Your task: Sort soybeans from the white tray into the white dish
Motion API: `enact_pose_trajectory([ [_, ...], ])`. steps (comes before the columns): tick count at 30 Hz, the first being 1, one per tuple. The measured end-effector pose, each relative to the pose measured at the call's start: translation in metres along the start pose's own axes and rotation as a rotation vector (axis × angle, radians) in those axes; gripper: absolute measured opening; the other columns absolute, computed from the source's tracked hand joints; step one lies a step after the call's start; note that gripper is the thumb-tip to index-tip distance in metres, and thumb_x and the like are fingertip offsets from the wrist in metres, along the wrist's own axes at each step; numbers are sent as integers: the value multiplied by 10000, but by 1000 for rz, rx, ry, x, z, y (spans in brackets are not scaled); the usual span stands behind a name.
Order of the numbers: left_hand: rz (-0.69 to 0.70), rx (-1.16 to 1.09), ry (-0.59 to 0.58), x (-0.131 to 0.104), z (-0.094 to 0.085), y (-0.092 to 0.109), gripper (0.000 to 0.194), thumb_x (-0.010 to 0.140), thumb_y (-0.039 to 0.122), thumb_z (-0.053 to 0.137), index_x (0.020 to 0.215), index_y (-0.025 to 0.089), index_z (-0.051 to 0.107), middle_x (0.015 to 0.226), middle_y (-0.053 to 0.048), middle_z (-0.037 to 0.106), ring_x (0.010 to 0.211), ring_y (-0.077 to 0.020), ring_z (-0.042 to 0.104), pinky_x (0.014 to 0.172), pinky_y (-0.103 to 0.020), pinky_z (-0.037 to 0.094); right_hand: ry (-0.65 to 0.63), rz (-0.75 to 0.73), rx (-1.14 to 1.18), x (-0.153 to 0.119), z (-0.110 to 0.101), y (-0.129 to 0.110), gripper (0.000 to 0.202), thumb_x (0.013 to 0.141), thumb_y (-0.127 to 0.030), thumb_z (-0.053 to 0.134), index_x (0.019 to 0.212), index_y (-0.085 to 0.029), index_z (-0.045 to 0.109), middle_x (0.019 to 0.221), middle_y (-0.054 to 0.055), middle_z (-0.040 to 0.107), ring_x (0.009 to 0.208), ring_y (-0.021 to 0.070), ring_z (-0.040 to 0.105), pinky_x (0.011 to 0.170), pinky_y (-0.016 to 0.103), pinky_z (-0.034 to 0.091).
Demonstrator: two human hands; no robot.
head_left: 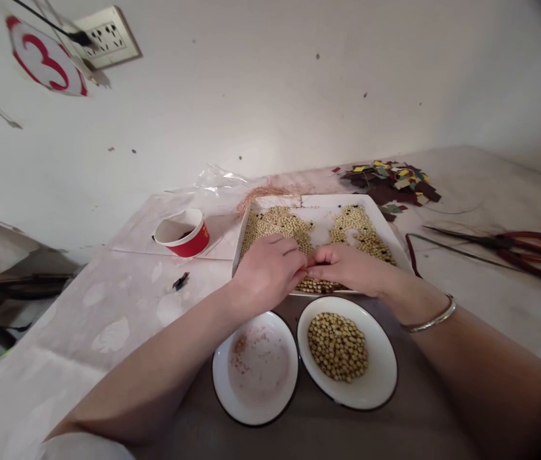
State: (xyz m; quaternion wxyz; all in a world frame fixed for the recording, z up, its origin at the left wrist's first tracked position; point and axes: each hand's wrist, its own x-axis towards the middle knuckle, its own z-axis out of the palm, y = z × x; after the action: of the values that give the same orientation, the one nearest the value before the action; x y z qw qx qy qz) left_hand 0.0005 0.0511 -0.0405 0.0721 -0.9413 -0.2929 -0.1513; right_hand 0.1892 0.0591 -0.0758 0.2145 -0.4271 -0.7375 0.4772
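Note:
Over the near edge of a shallow white tray (315, 230), my left hand (273, 265) and my right hand (344, 265) meet fingertip to fingertip. Both are closed in a pinch, and whatever sits between the fingers is too small or hidden to make out. Yellowish beads (282, 223) with some dark ones among them lie spread in the tray beneath. Below my hands stand two white dark-rimmed dishes: the right dish (382, 377) holds a heap of larger tan beads (337, 346), the left dish (255, 412) only small reddish bits (244, 358).
A red and white paper cup (186, 239) stands left of the tray beside a small black scrap (181, 281). Behind lie clear plastic (217, 179) and copper-coloured strands (265, 198). At back right are coloured scraps (395, 182); large scissors (514, 246) lie at right.

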Motion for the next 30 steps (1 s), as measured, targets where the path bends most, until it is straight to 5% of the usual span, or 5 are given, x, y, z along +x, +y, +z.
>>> enact_pose_trajectory([
  [16,-110,-59,47,0,-9,0,133,841,222,506,772,160,600,785,-33,587,792,-174,526,752,-331,419,17,10,-5,0,0,-5,160,761,-303,557,769,-170,645,692,2,606,654,140,509,622,265,385],
  [25,123,-359,-103,0,-23,29,88,828,224,544,817,190,624,815,-5,618,808,-118,555,777,-260,441,-22,29,125,-4,0,-8,155,725,-287,561,761,-171,658,709,3,624,630,142,517,560,259,370],
  [30,-107,-212,-17,0,-17,3,104,829,238,539,811,190,629,786,-9,621,784,-141,557,710,-277,438,16,30,16,-1,0,-5,171,738,-310,564,781,-171,653,702,3,613,657,147,520,605,266,384],
])
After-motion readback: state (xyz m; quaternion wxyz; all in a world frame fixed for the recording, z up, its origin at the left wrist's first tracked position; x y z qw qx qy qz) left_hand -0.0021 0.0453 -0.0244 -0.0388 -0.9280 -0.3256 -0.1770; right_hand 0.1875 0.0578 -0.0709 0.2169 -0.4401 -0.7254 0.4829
